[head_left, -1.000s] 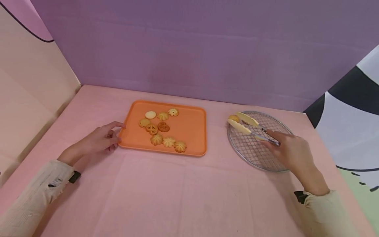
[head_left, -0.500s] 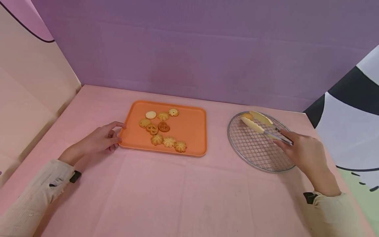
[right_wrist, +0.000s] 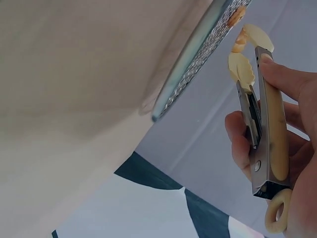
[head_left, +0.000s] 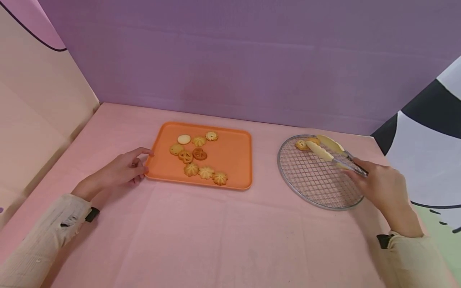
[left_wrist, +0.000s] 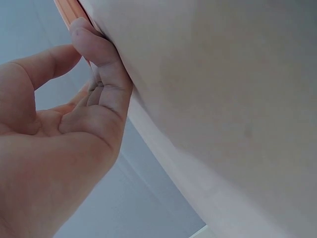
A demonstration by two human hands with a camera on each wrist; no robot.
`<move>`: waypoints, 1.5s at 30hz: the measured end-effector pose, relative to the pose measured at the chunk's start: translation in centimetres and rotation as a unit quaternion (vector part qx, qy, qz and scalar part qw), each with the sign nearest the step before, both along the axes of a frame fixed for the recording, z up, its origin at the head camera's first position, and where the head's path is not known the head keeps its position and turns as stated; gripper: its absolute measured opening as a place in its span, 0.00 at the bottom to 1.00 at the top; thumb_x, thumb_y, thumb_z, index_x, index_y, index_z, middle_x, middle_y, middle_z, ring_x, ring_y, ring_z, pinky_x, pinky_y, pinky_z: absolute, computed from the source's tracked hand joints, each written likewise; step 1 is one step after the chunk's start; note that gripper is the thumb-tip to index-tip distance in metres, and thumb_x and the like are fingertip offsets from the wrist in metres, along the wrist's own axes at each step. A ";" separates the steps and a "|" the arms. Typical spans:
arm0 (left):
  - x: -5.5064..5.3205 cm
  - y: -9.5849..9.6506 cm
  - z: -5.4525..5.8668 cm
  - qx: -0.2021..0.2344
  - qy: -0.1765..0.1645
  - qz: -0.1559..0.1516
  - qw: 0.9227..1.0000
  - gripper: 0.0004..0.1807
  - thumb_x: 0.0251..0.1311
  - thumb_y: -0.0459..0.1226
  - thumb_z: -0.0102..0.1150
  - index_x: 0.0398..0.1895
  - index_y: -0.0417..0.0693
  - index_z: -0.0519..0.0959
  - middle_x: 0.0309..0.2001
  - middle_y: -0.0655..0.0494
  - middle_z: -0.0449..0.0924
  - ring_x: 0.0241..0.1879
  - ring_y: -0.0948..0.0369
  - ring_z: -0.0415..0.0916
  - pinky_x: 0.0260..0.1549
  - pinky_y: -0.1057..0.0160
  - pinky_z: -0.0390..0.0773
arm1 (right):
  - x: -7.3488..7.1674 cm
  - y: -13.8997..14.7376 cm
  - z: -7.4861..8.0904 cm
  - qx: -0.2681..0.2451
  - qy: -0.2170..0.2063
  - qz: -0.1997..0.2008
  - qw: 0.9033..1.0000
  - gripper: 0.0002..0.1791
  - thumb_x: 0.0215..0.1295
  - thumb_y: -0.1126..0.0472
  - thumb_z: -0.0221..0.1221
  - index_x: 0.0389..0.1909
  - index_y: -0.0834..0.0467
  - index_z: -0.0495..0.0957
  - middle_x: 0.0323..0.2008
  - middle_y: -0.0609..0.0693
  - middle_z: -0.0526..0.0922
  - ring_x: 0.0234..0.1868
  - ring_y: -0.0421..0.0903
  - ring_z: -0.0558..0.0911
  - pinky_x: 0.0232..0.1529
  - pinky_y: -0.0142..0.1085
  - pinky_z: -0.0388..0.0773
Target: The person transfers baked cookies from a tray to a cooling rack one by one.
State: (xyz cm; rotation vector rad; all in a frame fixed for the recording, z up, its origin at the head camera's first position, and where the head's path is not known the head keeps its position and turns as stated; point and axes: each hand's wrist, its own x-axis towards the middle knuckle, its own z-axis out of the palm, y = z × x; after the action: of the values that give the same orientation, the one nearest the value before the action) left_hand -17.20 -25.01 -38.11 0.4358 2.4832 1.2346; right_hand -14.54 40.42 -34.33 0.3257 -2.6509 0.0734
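My right hand [head_left: 383, 186] grips metal tongs [right_wrist: 270, 124] with cream scalloped tips. Between the tips is a golden cookie [right_wrist: 239, 41], over the far part of the round wire rack [head_left: 317, 182]. A second, flower-shaped cookie [head_left: 301, 145] lies on the rack just left of it. At the left edge of the orange tray [head_left: 234, 160], my left hand [head_left: 122, 168] holds the rim with thumb and index finger. On the tray are a pale round cookie [head_left: 184, 139], a ring-shaped flower cookie [head_left: 211, 136], pretzel-shaped cookies [head_left: 199, 153] and several star-shaped cookies [head_left: 206, 173].
Pink cloth covers the table [head_left: 223, 236]. A purple wall [head_left: 230, 60] rises along its back edge, a pale wall [head_left: 39, 100] bounds the left, and a patterned panel [head_left: 432, 156] stands at the right. A strip of table separates tray and rack.
The right hand has moved right with the tongs and the cookie, from the rack's left rim to farther over it. The flower-shaped cookie now shows uncovered. The left hand has stayed put.
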 end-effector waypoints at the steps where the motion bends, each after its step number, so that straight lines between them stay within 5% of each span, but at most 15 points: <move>1: 0.0 0.0 0.0 0.001 0.000 0.000 1.000 0.28 0.69 0.28 0.55 0.69 0.38 0.61 0.28 0.49 0.78 0.24 0.58 0.74 0.23 0.64 0.79 | 0.0 0.2 0.0 0.000 0.000 -0.003 1.000 0.28 0.50 0.57 0.75 0.52 0.65 0.82 0.12 0.56 0.75 0.12 0.45 0.58 0.11 0.37 0.53; 12: -0.1 -0.1 0.0 -0.002 -0.002 -0.001 1.000 0.28 0.69 0.29 0.55 0.70 0.38 0.61 0.28 0.49 0.77 0.24 0.57 0.74 0.23 0.63 0.80 | -0.1 1.5 -0.2 0.002 -0.022 -0.028 0.999 0.30 0.53 0.54 0.74 0.55 0.65 0.81 0.06 0.45 0.64 0.12 0.44 0.56 0.12 0.37 0.51; 26: -0.1 -0.1 -0.1 -0.001 -0.005 0.001 1.000 0.28 0.69 0.29 0.56 0.70 0.38 0.61 0.28 0.49 0.78 0.24 0.57 0.75 0.24 0.63 0.80 | 0.0 1.8 -0.2 -0.006 -0.071 -0.050 0.996 0.29 0.57 0.53 0.71 0.55 0.67 0.80 0.07 0.46 0.59 0.13 0.44 0.56 0.12 0.37 0.52; 40: -0.1 -0.1 -0.1 0.003 -0.009 0.005 1.000 0.28 0.69 0.29 0.55 0.70 0.39 0.61 0.28 0.48 0.78 0.24 0.56 0.75 0.24 0.63 0.80 | 0.3 1.5 0.1 -0.030 -0.096 -0.070 0.992 0.31 0.59 0.51 0.71 0.58 0.67 0.78 0.09 0.47 0.68 0.14 0.46 0.62 0.13 0.37 0.54; 45: 0.0 -0.1 -0.1 0.008 -0.011 0.004 1.000 0.28 0.69 0.28 0.55 0.70 0.39 0.61 0.29 0.48 0.78 0.24 0.56 0.74 0.24 0.64 0.80 | 0.3 0.9 0.0 -0.028 -0.087 -0.051 0.994 0.31 0.57 0.52 0.72 0.58 0.65 0.79 0.21 0.61 0.81 0.15 0.47 0.65 0.14 0.37 0.57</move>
State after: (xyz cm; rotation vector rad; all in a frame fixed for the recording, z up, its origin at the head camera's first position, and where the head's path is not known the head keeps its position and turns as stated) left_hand -17.24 -25.11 -38.24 0.4146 2.4609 1.2551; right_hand -14.28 41.37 -34.32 0.1707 -2.8270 0.1496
